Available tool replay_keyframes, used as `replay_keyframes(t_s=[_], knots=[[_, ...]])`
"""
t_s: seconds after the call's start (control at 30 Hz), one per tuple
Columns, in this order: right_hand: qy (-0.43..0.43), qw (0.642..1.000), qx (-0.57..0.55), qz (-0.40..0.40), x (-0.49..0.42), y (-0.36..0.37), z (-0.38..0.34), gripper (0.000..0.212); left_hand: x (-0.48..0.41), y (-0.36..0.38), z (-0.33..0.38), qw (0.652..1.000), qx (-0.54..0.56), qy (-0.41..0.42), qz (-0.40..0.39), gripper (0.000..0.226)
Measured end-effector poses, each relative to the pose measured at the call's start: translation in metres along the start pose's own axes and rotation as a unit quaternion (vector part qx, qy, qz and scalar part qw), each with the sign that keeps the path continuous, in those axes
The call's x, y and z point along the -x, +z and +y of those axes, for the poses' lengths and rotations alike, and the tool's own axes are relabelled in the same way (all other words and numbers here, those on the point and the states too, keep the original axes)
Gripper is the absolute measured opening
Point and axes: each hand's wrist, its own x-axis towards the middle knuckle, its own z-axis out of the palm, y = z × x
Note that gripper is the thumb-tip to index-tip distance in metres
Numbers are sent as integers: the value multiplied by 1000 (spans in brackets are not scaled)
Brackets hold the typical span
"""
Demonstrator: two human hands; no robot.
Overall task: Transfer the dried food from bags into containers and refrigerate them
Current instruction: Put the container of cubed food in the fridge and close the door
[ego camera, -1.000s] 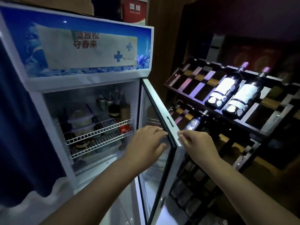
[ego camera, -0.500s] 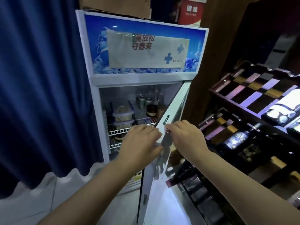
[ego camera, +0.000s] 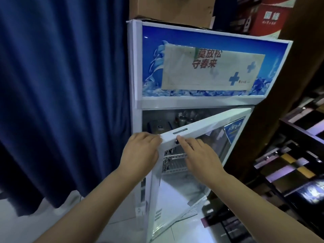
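Observation:
A white display fridge (ego camera: 192, 102) with a blue header panel stands ahead. Its glass door (ego camera: 206, 127) is nearly swung to, leaving a narrow gap at the top left. My left hand (ego camera: 140, 153) rests with curled fingers on the door's free edge. My right hand (ego camera: 199, 155) lies flat on the door's white frame and glass, just right of the left hand. Through the gap I see a container lid (ego camera: 157, 127) and bottle tops (ego camera: 184, 118) on the upper shelf. A wire shelf (ego camera: 175, 156) shows through the glass.
A dark blue curtain (ego camera: 61, 93) hangs to the left of the fridge. Cardboard and red boxes (ego camera: 268, 16) sit on top of it. A dark wooden wine rack (ego camera: 294, 165) with bottles fills the right side. Pale floor tiles (ego camera: 70, 216) lie below.
The door has swung from wide open to nearly closed under both hands. My view has shifted left, so the curtain now fills the left and most of the fridge interior is hidden.

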Motion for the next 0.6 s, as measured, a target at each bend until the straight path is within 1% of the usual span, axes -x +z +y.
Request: replay_keyframes(t_s=[0.07, 0.17, 0.33, 0.47, 0.53, 0.6], knots=[[5, 1000, -1, -4, -16, 9, -4, 76, -10, 12, -23, 1000, 1, -5, 13, 38], [14, 1000, -9, 8, -33, 22, -7, 62, -23, 27, -52, 999, 0, -6, 37, 38], [25, 1000, -2, 15, -50, 47, -6, 38, -41, 48, -86, 995, -17, -15, 98, 29], [17, 1000, -2, -1, -62, 63, -9, 21, -59, 66, -109, 988, -65, -21, 139, 22], [16, 1000, -6, -16, -67, 70, -11, 17, -68, 71, -117, 983, -87, -25, 159, 15], [17, 999, -7, -29, -70, 77, -12, 18, -74, 75, -124, 979, -97, -21, 176, 9]])
